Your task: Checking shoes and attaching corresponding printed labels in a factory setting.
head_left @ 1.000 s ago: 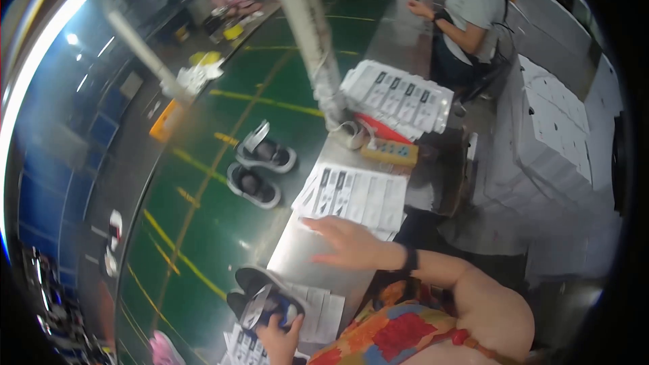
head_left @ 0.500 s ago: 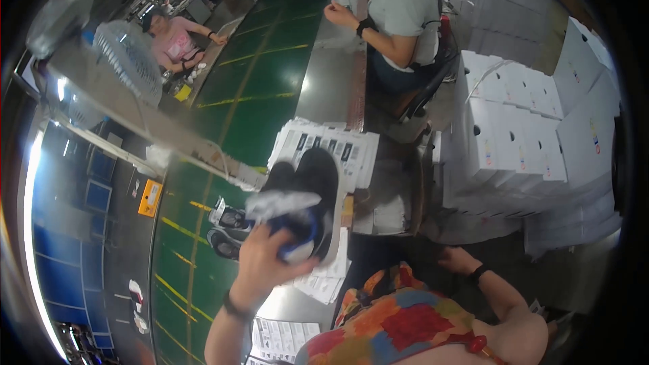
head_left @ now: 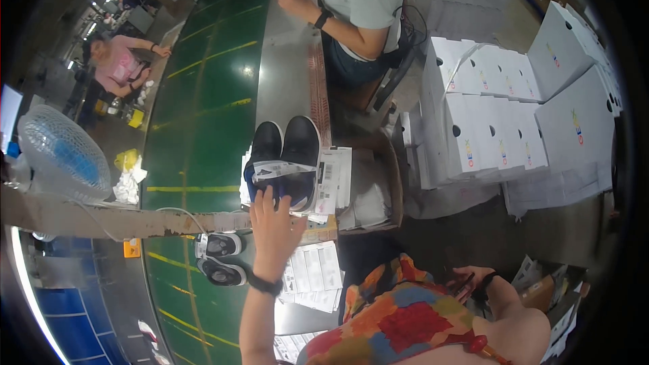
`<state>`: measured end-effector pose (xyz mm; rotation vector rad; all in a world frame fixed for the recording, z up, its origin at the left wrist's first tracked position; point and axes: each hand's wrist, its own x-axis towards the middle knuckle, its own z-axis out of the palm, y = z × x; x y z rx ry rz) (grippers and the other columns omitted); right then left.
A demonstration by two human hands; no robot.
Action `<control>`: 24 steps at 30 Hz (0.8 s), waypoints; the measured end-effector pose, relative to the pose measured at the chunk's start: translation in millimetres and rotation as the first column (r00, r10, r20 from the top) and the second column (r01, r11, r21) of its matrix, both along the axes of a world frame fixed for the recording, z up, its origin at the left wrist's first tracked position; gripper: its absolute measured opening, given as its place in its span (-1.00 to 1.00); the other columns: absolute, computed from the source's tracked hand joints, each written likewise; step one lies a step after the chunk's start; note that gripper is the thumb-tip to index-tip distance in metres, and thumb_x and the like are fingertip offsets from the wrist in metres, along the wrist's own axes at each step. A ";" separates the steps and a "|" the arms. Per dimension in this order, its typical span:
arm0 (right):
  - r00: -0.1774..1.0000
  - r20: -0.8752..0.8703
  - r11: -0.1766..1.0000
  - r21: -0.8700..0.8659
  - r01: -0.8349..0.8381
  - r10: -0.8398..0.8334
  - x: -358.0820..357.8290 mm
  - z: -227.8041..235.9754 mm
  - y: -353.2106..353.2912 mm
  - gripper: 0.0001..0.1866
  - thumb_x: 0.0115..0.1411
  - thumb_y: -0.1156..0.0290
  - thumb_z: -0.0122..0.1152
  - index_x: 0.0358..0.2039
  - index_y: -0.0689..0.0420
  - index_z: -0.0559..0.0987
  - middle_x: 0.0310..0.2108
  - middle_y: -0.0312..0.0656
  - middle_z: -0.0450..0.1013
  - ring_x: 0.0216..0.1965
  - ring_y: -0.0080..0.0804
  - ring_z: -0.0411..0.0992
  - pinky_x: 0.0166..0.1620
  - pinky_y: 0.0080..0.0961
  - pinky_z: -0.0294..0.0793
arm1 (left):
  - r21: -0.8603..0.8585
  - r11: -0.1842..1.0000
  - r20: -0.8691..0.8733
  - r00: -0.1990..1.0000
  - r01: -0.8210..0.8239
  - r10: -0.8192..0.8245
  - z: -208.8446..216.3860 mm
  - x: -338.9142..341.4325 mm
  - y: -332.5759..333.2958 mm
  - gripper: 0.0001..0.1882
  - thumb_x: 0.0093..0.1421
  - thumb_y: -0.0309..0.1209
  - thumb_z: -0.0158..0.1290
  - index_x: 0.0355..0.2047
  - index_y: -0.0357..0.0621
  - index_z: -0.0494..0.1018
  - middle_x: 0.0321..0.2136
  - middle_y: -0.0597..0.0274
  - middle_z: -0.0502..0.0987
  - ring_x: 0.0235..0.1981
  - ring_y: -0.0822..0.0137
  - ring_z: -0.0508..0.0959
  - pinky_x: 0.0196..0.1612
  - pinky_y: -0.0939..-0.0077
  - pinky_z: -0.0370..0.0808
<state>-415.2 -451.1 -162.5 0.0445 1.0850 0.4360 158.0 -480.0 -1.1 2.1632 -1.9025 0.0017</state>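
Observation:
A pair of black shoes (head_left: 301, 144) with pale soles lies side by side, toes away from me, on printed sheets (head_left: 336, 179). A white printed strip (head_left: 280, 169) crosses the shoes, and blue lining shows near their heels. My left hand (head_left: 272, 231) is at the heel end, fingers stretched and apart, fingertips touching or just over the shoes. My right hand (head_left: 473, 276) is low on the right by my side, fingers bent around a dark, narrow thing too small to name.
Two more dark shoes (head_left: 223, 270) lie on the green surface (head_left: 203, 128) left of my wrist. A metal bar (head_left: 155, 223) and a fan (head_left: 64, 152) stand at left. White boxes (head_left: 483, 128) are stacked at right. One co-worker (head_left: 362, 10) sits ahead, another (head_left: 118, 61) far left.
The shoes, held up nearer to me before, now rest flat on the sheets. My left fingers have loosened at the heels. My right hand now has a dark thing in it. The view has shifted.

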 end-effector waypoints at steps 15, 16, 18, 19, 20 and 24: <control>0.922 0.107 0.890 -0.323 -0.321 0.372 23.1 93.2 15.9 -0.53 0.38 0.17 -0.16 0.15 0.21 0.38 -0.04 -0.11 0.54 -0.01 -0.22 0.51 0.08 -0.14 0.48 | 0.471 0.866 -0.730 0.477 -0.168 0.489 -18.3 -61.7 155.1 -0.65 0.11 -0.39 0.21 -0.12 -0.30 0.52 -0.20 -0.13 0.58 -0.15 0.02 0.60 -0.11 0.30 0.51; 0.938 0.084 0.910 -0.286 -0.300 0.336 -65.5 63.0 61.5 -0.53 0.36 0.21 -0.16 0.17 0.19 0.37 0.02 -0.10 0.47 0.02 -0.16 0.46 0.12 -0.13 0.43 | 0.468 0.872 -0.736 0.482 -0.146 0.475 -9.5 -74.9 148.6 -0.65 0.11 -0.39 0.21 -0.12 -0.30 0.52 -0.20 -0.13 0.58 -0.15 0.02 0.60 -0.11 0.30 0.51; 0.946 0.057 0.931 -0.207 -0.300 0.318 -24.8 16.7 5.6 -0.52 0.31 0.28 -0.15 0.21 0.17 0.33 0.14 -0.09 0.33 0.10 -0.05 0.37 0.18 -0.10 0.32 | 0.472 0.880 -0.748 0.505 -0.052 0.431 1.3 -83.8 136.0 -0.64 0.14 -0.34 0.19 -0.11 -0.31 0.51 -0.19 -0.14 0.58 -0.13 0.01 0.60 -0.10 0.28 0.51; 0.952 0.040 0.941 -0.170 -0.294 0.305 -62.2 -3.8 10.2 -0.50 0.29 0.31 -0.14 0.23 0.15 0.31 0.19 -0.08 0.27 0.13 0.01 0.33 0.22 -0.09 0.27 | 0.470 0.881 -0.749 0.504 -0.054 0.430 0.8 -84.8 132.6 -0.64 0.14 -0.34 0.19 -0.11 -0.31 0.51 -0.19 -0.14 0.58 -0.13 0.01 0.60 -0.10 0.28 0.51; 0.955 0.018 0.948 -0.133 -0.291 0.295 -105.2 -27.1 20.0 -0.48 0.27 0.35 -0.14 0.24 0.14 0.30 0.25 -0.07 0.20 0.17 0.06 0.28 0.25 -0.08 0.21 | 0.457 0.888 -0.778 0.462 -0.050 0.426 -2.5 -86.1 130.7 -0.64 0.15 -0.33 0.18 -0.11 -0.31 0.51 -0.19 -0.15 0.58 -0.13 0.00 0.59 -0.09 0.28 0.50; 0.579 -0.136 0.227 -0.830 -0.509 0.804 -134.2 -10.9 4.4 -0.45 0.12 0.26 0.22 0.14 0.02 0.39 0.11 -0.15 0.37 0.11 -0.22 0.35 0.15 -0.22 0.33 | 0.462 0.887 -0.812 0.400 -0.004 0.425 -6.4 -93.1 106.9 -0.63 0.18 -0.31 0.16 -0.08 -0.32 0.49 -0.16 -0.14 0.58 -0.11 0.01 0.59 -0.07 0.29 0.50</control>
